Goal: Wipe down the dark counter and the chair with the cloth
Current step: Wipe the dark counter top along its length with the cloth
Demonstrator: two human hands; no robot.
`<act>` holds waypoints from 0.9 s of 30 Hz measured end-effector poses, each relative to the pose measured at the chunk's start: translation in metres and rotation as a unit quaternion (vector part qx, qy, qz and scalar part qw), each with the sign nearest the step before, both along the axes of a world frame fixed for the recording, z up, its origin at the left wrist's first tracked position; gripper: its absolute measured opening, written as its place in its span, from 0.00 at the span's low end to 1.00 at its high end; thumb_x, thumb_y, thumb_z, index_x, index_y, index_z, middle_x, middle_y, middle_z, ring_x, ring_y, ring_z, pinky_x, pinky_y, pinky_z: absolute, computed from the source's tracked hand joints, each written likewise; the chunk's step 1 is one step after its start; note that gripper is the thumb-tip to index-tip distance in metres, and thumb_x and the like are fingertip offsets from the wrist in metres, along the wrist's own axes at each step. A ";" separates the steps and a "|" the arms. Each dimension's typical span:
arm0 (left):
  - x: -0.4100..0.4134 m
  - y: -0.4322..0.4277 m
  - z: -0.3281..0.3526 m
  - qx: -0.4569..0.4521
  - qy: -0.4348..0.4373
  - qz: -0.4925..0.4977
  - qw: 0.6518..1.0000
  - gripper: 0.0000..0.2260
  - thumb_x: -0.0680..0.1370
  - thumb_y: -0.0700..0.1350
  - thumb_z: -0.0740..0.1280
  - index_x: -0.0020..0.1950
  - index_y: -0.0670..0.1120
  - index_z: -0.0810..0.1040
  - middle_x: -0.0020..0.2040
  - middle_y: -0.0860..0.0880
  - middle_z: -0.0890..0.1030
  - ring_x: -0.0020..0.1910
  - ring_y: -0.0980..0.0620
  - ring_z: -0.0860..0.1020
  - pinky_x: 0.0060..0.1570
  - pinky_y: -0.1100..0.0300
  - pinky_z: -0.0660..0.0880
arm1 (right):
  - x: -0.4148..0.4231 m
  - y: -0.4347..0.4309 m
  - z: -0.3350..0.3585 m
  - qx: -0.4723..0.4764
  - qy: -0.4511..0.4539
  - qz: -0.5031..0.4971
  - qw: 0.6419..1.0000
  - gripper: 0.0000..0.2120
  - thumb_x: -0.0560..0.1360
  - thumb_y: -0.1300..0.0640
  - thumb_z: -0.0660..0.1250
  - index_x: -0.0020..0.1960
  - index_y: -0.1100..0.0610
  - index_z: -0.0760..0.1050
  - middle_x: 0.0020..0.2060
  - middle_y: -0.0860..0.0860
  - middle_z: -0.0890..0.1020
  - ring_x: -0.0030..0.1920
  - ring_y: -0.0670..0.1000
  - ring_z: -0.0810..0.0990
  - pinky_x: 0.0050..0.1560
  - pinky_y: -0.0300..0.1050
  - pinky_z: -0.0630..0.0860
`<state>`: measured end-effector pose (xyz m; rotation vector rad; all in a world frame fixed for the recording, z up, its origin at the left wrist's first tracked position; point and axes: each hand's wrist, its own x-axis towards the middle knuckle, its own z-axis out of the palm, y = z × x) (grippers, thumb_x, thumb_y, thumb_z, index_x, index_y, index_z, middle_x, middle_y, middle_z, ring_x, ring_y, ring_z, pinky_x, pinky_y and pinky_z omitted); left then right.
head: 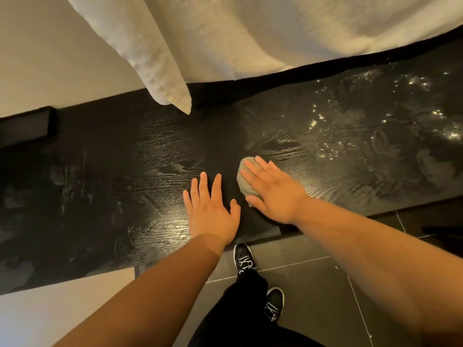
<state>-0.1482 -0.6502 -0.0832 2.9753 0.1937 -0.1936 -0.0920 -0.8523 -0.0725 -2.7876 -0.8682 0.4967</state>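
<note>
Nearest, black sneakers (242,256) stand on the dark tiled floor (313,276) below the wrists, at the bench's front edge. On the black wood-grain bench (100,191), the left hand (211,209) lies flat with fingers (203,186) spread and holding nothing, while just beside it the right hand (271,191) presses palm-down with fingers loosely spread on a bunched grey-green cloth (244,179), which shows at its fingertips and thumb side. Beyond the fingertips lie damp streaks and glinting droplets (375,121), and farther still a white towel (175,71) hangs over the bench's back edge.
</note>
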 end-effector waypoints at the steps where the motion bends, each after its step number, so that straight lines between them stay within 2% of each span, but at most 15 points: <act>1: 0.000 0.000 0.001 0.001 0.006 -0.002 1.000 0.34 0.79 0.63 0.54 0.85 0.53 0.57 0.86 0.43 0.55 0.84 0.40 0.50 0.82 0.37 0.47 | 0.008 -0.006 0.001 -0.010 -0.004 -0.017 1.000 0.38 0.80 0.35 0.44 0.84 0.55 0.50 0.83 0.52 0.49 0.83 0.57 0.44 0.82 0.58 0.48; 3: 0.000 0.000 0.005 0.008 0.018 -0.007 1.000 0.35 0.79 0.64 0.54 0.85 0.53 0.57 0.85 0.43 0.55 0.84 0.39 0.51 0.82 0.37 0.47 | 0.029 -0.018 0.004 -0.041 -0.006 -0.109 0.993 0.38 0.81 0.35 0.41 0.84 0.56 0.44 0.83 0.52 0.44 0.82 0.58 0.40 0.82 0.59 0.46; 5: 0.004 0.001 0.009 0.007 0.028 -0.008 1.000 0.34 0.79 0.64 0.56 0.84 0.53 0.59 0.84 0.42 0.57 0.83 0.39 0.53 0.82 0.37 0.48 | 0.046 -0.021 0.010 -0.068 0.010 -0.201 0.977 0.36 0.83 0.38 0.43 0.84 0.57 0.40 0.83 0.53 0.41 0.82 0.59 0.38 0.82 0.58 0.43; 7: 0.012 0.004 0.012 -0.007 0.023 -0.009 1.000 0.34 0.77 0.64 0.59 0.81 0.52 0.63 0.81 0.41 0.62 0.80 0.38 0.57 0.80 0.38 0.52 | 0.049 -0.013 0.014 -0.062 0.018 -0.236 0.969 0.36 0.84 0.40 0.46 0.83 0.59 0.40 0.83 0.56 0.41 0.82 0.62 0.39 0.81 0.59 0.43; 10: 0.036 0.014 0.015 -0.037 -0.007 -0.033 0.999 0.33 0.76 0.62 0.64 0.78 0.50 0.67 0.78 0.40 0.65 0.77 0.39 0.62 0.78 0.41 0.58 | 0.030 0.013 0.014 -0.041 -0.004 -0.152 0.987 0.35 0.84 0.42 0.47 0.84 0.59 0.43 0.83 0.58 0.44 0.82 0.62 0.40 0.82 0.60 0.45; 12: 0.059 0.022 0.016 -0.040 -0.022 -0.058 0.997 0.34 0.76 0.60 0.66 0.80 0.49 0.65 0.79 0.41 0.64 0.78 0.39 0.62 0.78 0.42 0.59 | 0.017 0.027 0.011 -0.049 0.004 -0.094 0.994 0.34 0.85 0.43 0.47 0.84 0.58 0.40 0.83 0.56 0.40 0.82 0.58 0.36 0.81 0.55 0.39; 15: 0.097 0.029 0.015 -0.038 -0.019 -0.079 0.996 0.35 0.79 0.58 0.66 0.83 0.49 0.61 0.83 0.40 0.59 0.82 0.40 0.57 0.81 0.42 0.55 | 0.034 0.023 0.010 -0.049 0.021 -0.052 0.997 0.33 0.86 0.44 0.46 0.83 0.56 0.36 0.82 0.52 0.35 0.81 0.54 0.32 0.79 0.50 0.33; 17: 0.118 0.029 0.013 -0.035 -0.008 -0.089 0.995 0.35 0.81 0.59 0.63 0.85 0.50 0.57 0.85 0.42 0.55 0.84 0.40 0.52 0.82 0.42 0.52 | 0.058 0.009 0.010 -0.055 0.021 -0.071 0.996 0.33 0.86 0.44 0.46 0.83 0.56 0.36 0.82 0.51 0.35 0.81 0.54 0.32 0.80 0.51 0.35; 20: 0.131 0.027 0.009 -0.030 0.014 -0.083 0.996 0.34 0.82 0.60 0.58 0.86 0.53 0.52 0.87 0.45 0.48 0.85 0.43 0.44 0.83 0.43 0.45 | 0.089 -0.014 0.008 -0.073 0.027 -0.197 0.977 0.32 0.86 0.45 0.46 0.83 0.58 0.38 0.83 0.54 0.38 0.82 0.57 0.35 0.82 0.56 0.40; 23: 0.130 0.027 0.006 -0.014 0.007 -0.087 0.996 0.33 0.82 0.61 0.55 0.86 0.54 0.51 0.87 0.46 0.47 0.85 0.44 0.44 0.83 0.43 0.44 | 0.090 -0.011 0.008 -0.061 0.019 -0.251 0.966 0.32 0.85 0.46 0.46 0.83 0.59 0.41 0.83 0.56 0.41 0.82 0.60 0.38 0.82 0.57 0.42; 25: 0.130 0.027 0.005 -0.015 0.002 -0.087 0.996 0.33 0.82 0.60 0.55 0.86 0.54 0.52 0.87 0.46 0.48 0.85 0.44 0.44 0.83 0.43 0.44 | 0.078 0.005 0.010 -0.036 -0.002 -0.223 0.974 0.33 0.84 0.46 0.46 0.83 0.60 0.44 0.82 0.58 0.45 0.82 0.62 0.42 0.81 0.60 0.48; 27: 0.130 0.027 0.006 -0.010 0.002 -0.089 0.996 0.34 0.82 0.60 0.56 0.86 0.53 0.53 0.87 0.45 0.48 0.85 0.44 0.45 0.83 0.43 0.45 | 0.061 0.022 0.010 -0.020 -0.003 -0.135 0.991 0.33 0.83 0.45 0.46 0.84 0.60 0.46 0.83 0.58 0.46 0.82 0.60 0.43 0.81 0.59 0.49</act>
